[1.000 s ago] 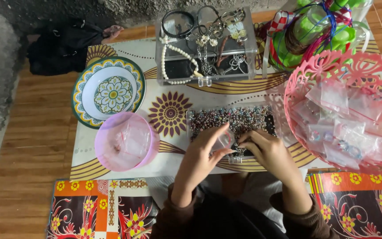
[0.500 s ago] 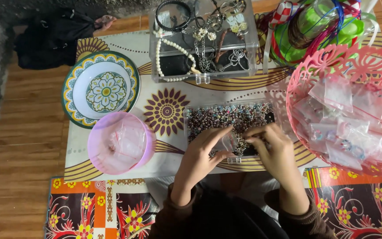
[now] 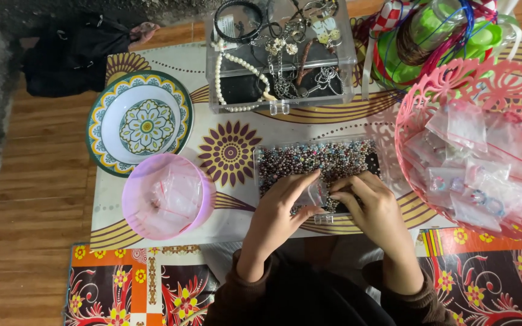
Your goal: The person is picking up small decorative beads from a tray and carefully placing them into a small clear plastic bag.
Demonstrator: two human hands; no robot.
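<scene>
Two baskets and boxes crowd the patterned table (image 3: 237,151): a pink basket (image 3: 454,90) of packets, then a clear bead tray (image 3: 318,162) just before the person. Over its near edge the left hand (image 3: 279,211) pinches a small clear bag (image 3: 316,194); the right hand's (image 3: 373,208) curled fingertips meet the bag's mouth

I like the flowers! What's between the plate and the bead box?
In the head view, between plate and bead box lies only tablecloth, showing a brown sunflower print.

Clear little zip bags (image 3: 472,157) fill the pink basket (image 3: 454,87). Left of it, another clear bag (image 3: 173,193) lies in the purple bowl (image 3: 133,208). A tiny clear bag (image 3: 316,193) sits between them.
</scene>
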